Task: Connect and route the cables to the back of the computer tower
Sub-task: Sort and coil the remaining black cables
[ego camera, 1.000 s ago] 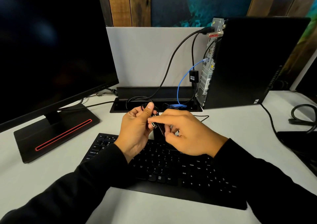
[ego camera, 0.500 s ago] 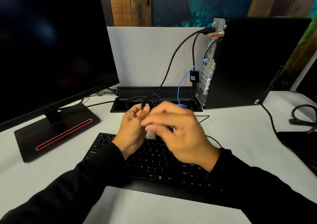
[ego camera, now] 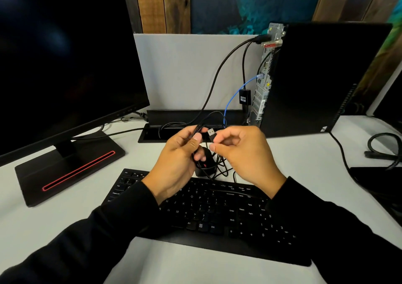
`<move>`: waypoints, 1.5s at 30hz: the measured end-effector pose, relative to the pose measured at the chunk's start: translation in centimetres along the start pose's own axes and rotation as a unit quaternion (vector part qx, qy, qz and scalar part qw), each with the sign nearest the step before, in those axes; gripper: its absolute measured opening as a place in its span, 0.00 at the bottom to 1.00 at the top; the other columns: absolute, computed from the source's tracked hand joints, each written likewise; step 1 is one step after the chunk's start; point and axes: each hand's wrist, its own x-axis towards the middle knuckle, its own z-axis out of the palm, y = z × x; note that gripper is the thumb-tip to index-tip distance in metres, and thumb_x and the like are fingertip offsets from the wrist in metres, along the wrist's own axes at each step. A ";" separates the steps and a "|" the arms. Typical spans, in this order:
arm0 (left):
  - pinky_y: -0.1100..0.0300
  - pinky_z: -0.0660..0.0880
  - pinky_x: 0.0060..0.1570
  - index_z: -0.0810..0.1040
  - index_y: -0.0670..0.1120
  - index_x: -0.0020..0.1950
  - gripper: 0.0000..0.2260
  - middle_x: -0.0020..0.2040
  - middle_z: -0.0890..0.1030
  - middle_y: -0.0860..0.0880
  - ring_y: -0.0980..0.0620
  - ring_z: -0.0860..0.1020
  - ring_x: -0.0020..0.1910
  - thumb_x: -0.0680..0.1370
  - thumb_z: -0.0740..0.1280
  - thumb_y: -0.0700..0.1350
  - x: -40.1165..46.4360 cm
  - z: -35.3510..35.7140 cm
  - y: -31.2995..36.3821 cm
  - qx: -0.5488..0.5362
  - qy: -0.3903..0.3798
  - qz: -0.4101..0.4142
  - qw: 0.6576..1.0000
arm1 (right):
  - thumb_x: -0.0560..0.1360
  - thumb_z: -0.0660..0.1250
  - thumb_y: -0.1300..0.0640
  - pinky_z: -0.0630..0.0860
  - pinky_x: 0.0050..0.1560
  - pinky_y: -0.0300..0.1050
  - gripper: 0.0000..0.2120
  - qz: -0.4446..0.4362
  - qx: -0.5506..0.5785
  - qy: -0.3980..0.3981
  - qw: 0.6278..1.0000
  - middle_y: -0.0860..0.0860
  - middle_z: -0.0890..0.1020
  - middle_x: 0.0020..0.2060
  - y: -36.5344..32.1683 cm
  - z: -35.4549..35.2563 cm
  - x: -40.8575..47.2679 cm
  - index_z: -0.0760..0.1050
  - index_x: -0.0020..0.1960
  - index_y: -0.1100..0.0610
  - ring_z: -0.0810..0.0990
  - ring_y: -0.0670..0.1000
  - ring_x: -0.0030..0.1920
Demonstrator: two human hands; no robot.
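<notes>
USB plug (ego camera: 211,132) sits pinched at the fingertips of the right hand (ego camera: 243,153), metal end pointing up and left, just beside the thumb of the left hand (ego camera: 177,155). The left hand curls round a bundle of thin black cable (ego camera: 196,131) that loops up from its fist and hangs down in a tangle between the two hands. Both hands are held above the far edge of one black keyboard (ego camera: 208,214), nearest the viewer on the white desk (ego camera: 54,225). Under the tangle lies one black mouse (ego camera: 204,166), touching the cable loops. Farther back, one recessed cable tray (ego camera: 152,134) in the desk holds coiled black leads. One monitor (ego camera: 65,61) stands to the left. One computer tower (ego camera: 322,77) stands upright to the right, rear panel facing left, with three black cables and one blue cable (ego camera: 236,94) plugged in.
</notes>
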 end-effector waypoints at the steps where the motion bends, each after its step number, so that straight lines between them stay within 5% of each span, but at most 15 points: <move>1: 0.60 0.70 0.39 0.76 0.38 0.62 0.10 0.39 0.77 0.51 0.55 0.67 0.31 0.85 0.58 0.36 0.0 0.0 0.0 -0.007 0.005 -0.002 1.000 | 0.72 0.78 0.64 0.81 0.43 0.39 0.06 -0.004 -0.023 -0.024 0.999 0.49 0.87 0.38 0.0 0.1 -0.2 0.85 0.43 0.54 0.86 0.46 0.37; 5: 0.61 0.73 0.41 0.78 0.38 0.64 0.14 0.49 0.76 0.41 0.53 0.71 0.38 0.80 0.64 0.40 -0.2 -0.1 -0.1 0.001 -0.017 -0.009 1.000 | 0.76 0.72 0.67 0.81 0.45 0.35 0.11 -0.048 -0.063 -0.051 0.996 0.47 0.87 0.40 -0.2 0.5 -0.9 0.85 0.53 0.52 0.86 0.42 0.39; 10: 0.58 0.77 0.49 0.83 0.39 0.59 0.12 0.52 0.82 0.39 0.47 0.77 0.47 0.78 0.69 0.43 -0.7 0.4 -0.2 0.044 -0.042 -0.016 0.998 | 0.72 0.72 0.74 0.83 0.35 0.46 0.13 -0.141 -0.031 0.075 0.987 0.53 0.81 0.40 -0.3 0.9 -0.9 0.72 0.42 0.60 0.85 0.49 0.38; 13: 0.55 0.79 0.52 0.86 0.42 0.52 0.11 0.51 0.85 0.40 0.46 0.81 0.48 0.78 0.68 0.47 -1.0 0.9 0.3 0.041 0.002 -0.033 0.999 | 0.67 0.79 0.64 0.72 0.33 0.41 0.16 -0.216 -0.191 0.142 0.947 0.49 0.73 0.37 0.3 0.4 -0.4 0.71 0.39 0.57 0.73 0.48 0.33; 16: 0.51 0.81 0.47 0.83 0.39 0.49 0.15 0.51 0.85 0.40 0.47 0.82 0.46 0.82 0.64 0.50 -0.8 1.1 1.3 -0.003 0.049 -0.068 0.997 | 0.65 0.83 0.54 0.69 0.43 0.35 0.18 -0.247 -0.173 0.147 0.942 0.50 0.73 0.43 0.3 -0.9 0.4 0.75 0.44 0.56 0.72 0.48 0.41; 19: 0.52 0.83 0.39 0.81 0.42 0.40 0.17 0.41 0.84 0.43 0.50 0.82 0.38 0.84 0.61 0.47 -0.5 1.3 2.2 -0.068 0.071 -0.072 0.993 | 0.63 0.80 0.39 0.72 0.60 0.35 0.37 -0.080 -0.037 0.011 0.996 0.47 0.74 0.60 0.9 -2.0 1.3 0.72 0.68 0.47 0.76 0.44 0.59; 21: 0.55 0.83 0.37 0.80 0.43 0.41 0.16 0.36 0.80 0.46 0.52 0.80 0.34 0.84 0.61 0.47 -0.3 1.4 2.7 -0.108 0.071 -0.090 0.988 | 0.63 0.79 0.35 0.72 0.69 0.46 0.44 0.076 0.169 -0.121 0.975 0.49 0.77 0.65 1.7 -2.4 1.5 0.68 0.74 0.46 0.78 0.46 0.64; 23: 0.61 0.81 0.33 0.81 0.43 0.42 0.16 0.35 0.76 0.47 0.54 0.78 0.32 0.83 0.61 0.48 -0.2 1.3 3.0 -0.148 0.051 -0.122 0.980 | 0.70 0.79 0.43 0.75 0.63 0.52 0.36 0.129 0.310 -0.203 0.920 0.57 0.81 0.61 2.7 -2.2 1.4 0.71 0.72 0.54 0.81 0.54 0.61; 26: 0.65 0.79 0.31 0.83 0.44 0.36 0.16 0.36 0.72 0.48 0.56 0.73 0.31 0.79 0.63 0.49 -0.2 1.1 3.1 -0.199 0.010 -0.155 0.968 | 0.79 0.69 0.59 0.79 0.50 0.47 0.22 0.117 0.355 -0.220 0.901 0.66 0.81 0.59 2.5 -1.4 1.0 0.71 0.70 0.63 0.82 0.60 0.60; 30: 0.63 0.81 0.37 0.81 0.42 0.43 0.08 0.38 0.78 0.46 0.54 0.77 0.35 0.77 0.68 0.45 0.6 0.3 2.6 -0.190 0.056 -0.116 0.973 | 0.79 0.63 0.59 0.83 0.52 0.48 0.06 0.117 0.407 -0.191 0.886 0.57 0.79 0.39 1.5 -1.1 0.9 0.74 0.50 0.62 0.84 0.55 0.44; 33: 0.61 0.82 0.42 0.79 0.43 0.45 0.02 0.41 0.83 0.45 0.50 0.82 0.41 0.74 0.71 0.39 1.5 -1.2 2.3 -0.143 0.116 -0.045 0.982 | 0.82 0.61 0.60 0.82 0.51 0.53 0.10 0.129 0.449 -0.150 0.871 0.55 0.71 0.33 1.1 -1.3 0.7 0.73 0.42 0.59 0.78 0.54 0.35; 37: 0.60 0.82 0.41 0.80 0.41 0.47 0.06 0.40 0.85 0.44 0.50 0.83 0.39 0.78 0.67 0.31 1.8 -2.2 2.1 -0.101 0.167 -0.005 0.981 | 0.81 0.62 0.59 0.77 0.39 0.46 0.08 0.161 0.527 -0.155 0.820 0.51 0.66 0.32 0.8 -0.8 0.1 0.73 0.43 0.57 0.66 0.47 0.27; 40: 0.59 0.82 0.39 0.78 0.41 0.47 0.08 0.37 0.83 0.44 0.49 0.84 0.38 0.79 0.65 0.29 2.1 -2.6 2.7 -0.081 0.200 0.029 0.976 | 0.78 0.64 0.63 0.71 0.35 0.40 0.03 0.145 0.489 -0.174 0.843 0.48 0.65 0.30 0.9 -1.1 0.2 0.75 0.49 0.58 0.62 0.43 0.25; 45: 0.54 0.83 0.39 0.75 0.43 0.50 0.12 0.37 0.77 0.46 0.52 0.79 0.34 0.82 0.59 0.28 2.5 -2.7 3.1 -0.062 0.174 0.042 0.982 | 0.82 0.60 0.66 0.70 0.33 0.40 0.08 0.159 0.449 -0.124 0.870 0.50 0.67 0.33 0.9 -1.6 0.8 0.77 0.56 0.60 0.60 0.43 0.24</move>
